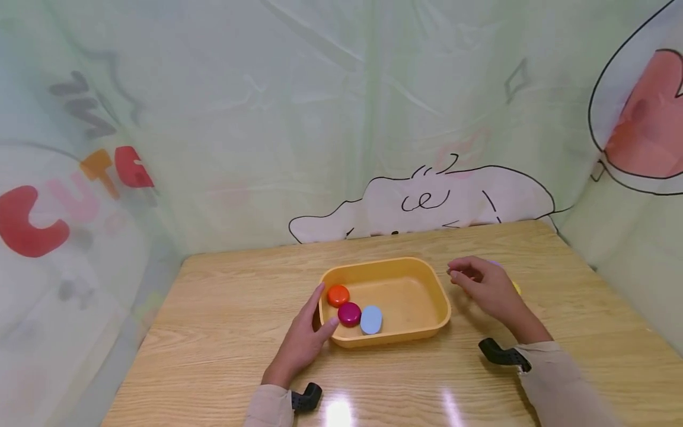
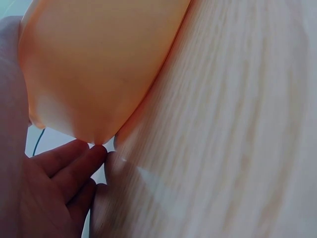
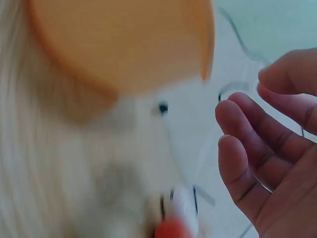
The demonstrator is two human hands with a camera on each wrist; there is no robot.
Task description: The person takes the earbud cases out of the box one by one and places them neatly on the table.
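A yellow-orange tray stands on the table with a red-orange round piece, a magenta round piece and a light blue oval piece in its left part. My left hand rests against the tray's left end, thumb at the near rim; in the left wrist view its fingers touch the outer wall. Just right of the tray, above the table, my right hand has loosely bent fingers. The right wrist view shows nothing between those fingers.
Mostly hidden behind my right hand are a purple thing and a yellow thing. A blurred red thing shows low in the right wrist view. The wooden table ends at a printed curtain.
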